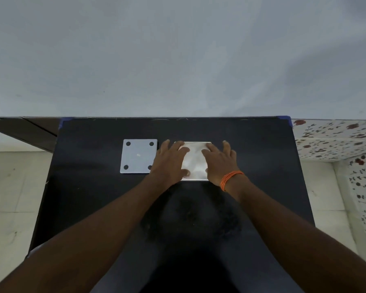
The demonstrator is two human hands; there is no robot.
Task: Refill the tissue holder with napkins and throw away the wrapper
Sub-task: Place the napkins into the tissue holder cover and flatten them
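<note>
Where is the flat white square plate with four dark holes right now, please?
In the head view, the flat white square plate with four dark holes lies on the black table, just left of the left hand.

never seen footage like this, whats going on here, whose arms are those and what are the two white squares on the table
There is no machine here. The single picture comes from a camera worn on a person's head, looking forward and down, so the arms reaching in from the bottom are their own. A dark table stands against a pale wall. On it lie two flat things, apart from each other. The left one is a white plate with four dark holes near its corners, likely part of the tissue holder. The right one is a shiny wrapped napkin pack. The left hand and right hand both rest on the pack, fingers spread. It is not lifted yet.
</note>
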